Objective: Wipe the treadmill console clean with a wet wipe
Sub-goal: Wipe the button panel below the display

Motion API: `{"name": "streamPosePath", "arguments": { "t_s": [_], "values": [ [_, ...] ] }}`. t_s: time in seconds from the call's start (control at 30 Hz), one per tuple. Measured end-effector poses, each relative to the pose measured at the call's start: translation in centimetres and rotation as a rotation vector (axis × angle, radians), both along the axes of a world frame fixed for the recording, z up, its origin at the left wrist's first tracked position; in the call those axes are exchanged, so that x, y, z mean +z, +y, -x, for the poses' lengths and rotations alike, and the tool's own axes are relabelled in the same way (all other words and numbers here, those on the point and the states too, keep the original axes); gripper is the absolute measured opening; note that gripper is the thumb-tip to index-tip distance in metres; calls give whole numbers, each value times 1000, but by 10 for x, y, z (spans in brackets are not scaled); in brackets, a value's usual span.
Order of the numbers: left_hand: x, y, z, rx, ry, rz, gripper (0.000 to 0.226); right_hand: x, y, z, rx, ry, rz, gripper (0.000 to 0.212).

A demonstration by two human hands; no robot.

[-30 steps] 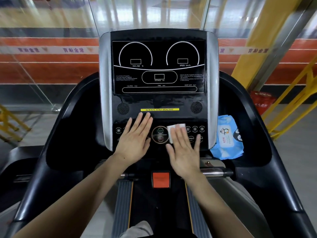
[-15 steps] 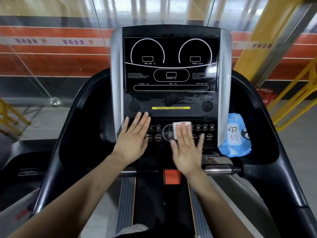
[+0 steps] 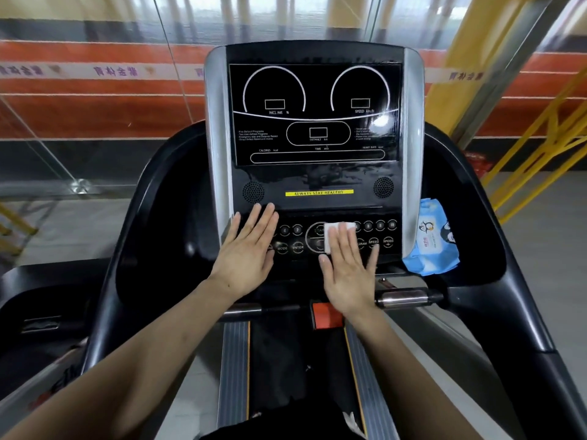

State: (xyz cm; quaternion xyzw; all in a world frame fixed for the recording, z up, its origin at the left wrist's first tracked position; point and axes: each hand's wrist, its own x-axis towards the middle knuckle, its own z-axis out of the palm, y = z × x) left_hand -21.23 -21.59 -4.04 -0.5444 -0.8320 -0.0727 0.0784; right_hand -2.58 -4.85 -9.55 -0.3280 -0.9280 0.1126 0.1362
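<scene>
I see my right hand (image 3: 347, 268) flat, fingers spread, palm pressing the folded white wet wipe (image 3: 337, 234) onto the button row of the treadmill console (image 3: 314, 173), over the round start control. My left hand (image 3: 249, 252) lies flat at 9 o'clock of the wipe, fingers together, holding nothing. Blue wipe pack (image 3: 432, 241) at 3 o'clock, beside the console.

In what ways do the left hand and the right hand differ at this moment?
The right hand presses a white wet wipe against the console buttons; the left hand has nothing under it that can be seen. The left hand lies at the left edge of the button panel, its fingers reaching above the button rows; the right hand lies near the middle, over the round start control. Both are flat, palm down, fingers stretched, on the same panel.
</scene>
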Motion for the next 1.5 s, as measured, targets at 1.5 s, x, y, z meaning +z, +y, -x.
{"name": "streamPosePath", "arguments": {
  "t_s": [1.5],
  "values": [
    [-10,-4,-1,-15,-28,-37,78,2,-14,-33,-116,-168,178,68]
  ]
}}
